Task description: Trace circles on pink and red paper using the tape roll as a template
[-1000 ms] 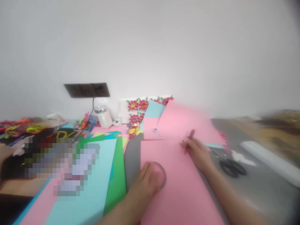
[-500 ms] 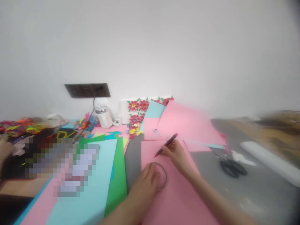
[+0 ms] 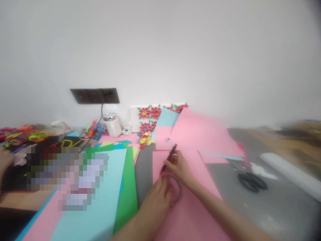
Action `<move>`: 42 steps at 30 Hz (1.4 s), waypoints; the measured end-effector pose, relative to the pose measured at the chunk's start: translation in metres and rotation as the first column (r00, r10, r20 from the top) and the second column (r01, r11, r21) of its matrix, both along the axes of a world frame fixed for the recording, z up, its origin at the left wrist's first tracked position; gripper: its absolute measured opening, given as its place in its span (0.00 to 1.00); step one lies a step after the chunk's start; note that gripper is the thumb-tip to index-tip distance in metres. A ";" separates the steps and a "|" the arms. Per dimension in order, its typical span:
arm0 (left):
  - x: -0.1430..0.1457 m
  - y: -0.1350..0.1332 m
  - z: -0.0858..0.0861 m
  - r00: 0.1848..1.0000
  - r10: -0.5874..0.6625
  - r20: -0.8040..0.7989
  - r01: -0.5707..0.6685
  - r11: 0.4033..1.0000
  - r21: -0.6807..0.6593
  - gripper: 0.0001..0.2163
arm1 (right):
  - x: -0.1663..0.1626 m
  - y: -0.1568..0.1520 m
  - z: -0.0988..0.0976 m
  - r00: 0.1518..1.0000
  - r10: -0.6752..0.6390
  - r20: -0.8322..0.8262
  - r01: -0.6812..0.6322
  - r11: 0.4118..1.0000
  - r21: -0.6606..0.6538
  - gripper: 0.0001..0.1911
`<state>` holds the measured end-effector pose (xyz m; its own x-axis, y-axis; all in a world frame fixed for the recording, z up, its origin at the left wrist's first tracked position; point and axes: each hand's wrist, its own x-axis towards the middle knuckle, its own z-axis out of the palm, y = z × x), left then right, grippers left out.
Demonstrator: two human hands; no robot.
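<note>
Pressing down on a thin ring (image 3: 180,189), my left hand (image 3: 156,197) lies flat and open. Its fingers are spread over the ring's near-left part, pinning it to the pink sheet (image 3: 198,217) in the near middle of the table (image 3: 250,207). My right hand (image 3: 179,167) is just beyond it, fingers closed around a red pen (image 3: 169,159) that slants down to the left. The pen's tip is at the ring's far-left edge, but the blur stops me telling whether it touches the paper.

The ring sits close to the sheet's left edge. Left of it is bare grey table, then a green sheet (image 3: 126,194) and a light blue sheet (image 3: 100,201). Black scissors (image 3: 252,182) lie well off to the right, with a white roll (image 3: 288,170) farther right. At the far left another person's hand (image 3: 4,160) is among bright scraps, well apart from mine.

As I judge it, the weak point is the ring. My fingers cover only one side, so a sideways push from the pen could slide it and throw off any line. The tip is also near my left fingertips and could mark them or ride up over the rim. The pink sheet lies loose and may creep under pressure.
</note>
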<state>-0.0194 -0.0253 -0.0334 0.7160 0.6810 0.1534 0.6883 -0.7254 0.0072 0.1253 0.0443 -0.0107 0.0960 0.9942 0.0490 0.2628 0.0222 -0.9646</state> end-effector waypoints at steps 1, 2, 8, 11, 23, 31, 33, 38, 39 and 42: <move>0.000 0.000 0.001 1.000 0.000 -0.002 0.000 1.000 0.002 0.16 | 0.000 0.001 -0.001 1.000 0.011 -0.003 -0.011 1.000 -0.001 0.12; 0.000 0.000 0.002 1.000 -0.001 -0.001 0.001 1.000 0.003 0.16 | -0.001 0.001 -0.002 1.000 0.022 -0.007 -0.022 1.000 -0.003 0.12; 0.003 0.001 0.004 1.000 -0.005 0.009 0.005 1.000 0.025 0.16 | -0.001 0.004 0.000 0.998 0.069 0.012 -0.069 0.998 -0.014 0.12; 0.005 0.002 0.006 1.000 -0.006 0.002 0.005 1.000 0.027 0.15 | 0.004 0.005 0.003 0.998 0.053 0.038 -0.052 0.999 -0.009 0.13; 0.014 0.009 0.021 0.992 0.052 -0.112 -0.065 0.992 -0.110 0.18 | 0.039 -0.008 -0.004 0.992 -0.123 -0.014 0.123 0.992 0.027 0.17; 0.017 0.010 0.043 0.990 0.133 -0.050 -0.142 0.950 -0.277 0.17 | 0.048 -0.026 0.004 0.974 -0.185 -0.131 0.189 0.982 0.020 0.17; 0.019 0.010 0.049 0.987 0.154 -0.042 -0.160 0.942 -0.295 0.17 | 0.049 -0.030 0.004 0.965 -0.183 -0.186 0.192 0.981 0.031 0.19; 0.020 0.010 0.051 0.986 0.147 -0.072 -0.162 0.940 -0.299 0.15 | 0.053 -0.033 -0.005 0.954 -0.117 -0.277 0.139 0.988 0.060 0.22; 0.019 0.010 0.050 0.986 0.148 -0.072 -0.163 0.942 -0.295 0.15 | 0.053 -0.033 -0.007 0.950 -0.099 -0.295 0.126 0.989 0.072 0.22; 0.021 0.009 0.053 0.986 0.153 -0.058 -0.163 0.950 -0.267 0.16 | 0.053 -0.032 -0.011 0.939 -0.043 -0.342 0.089 0.989 0.119 0.22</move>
<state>0.0018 -0.0162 0.0196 0.5974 0.7983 -0.0762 0.7975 -0.5815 0.1609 0.1786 0.0120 -0.0213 0.1949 0.9720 0.1314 -0.0727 0.1479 -0.9863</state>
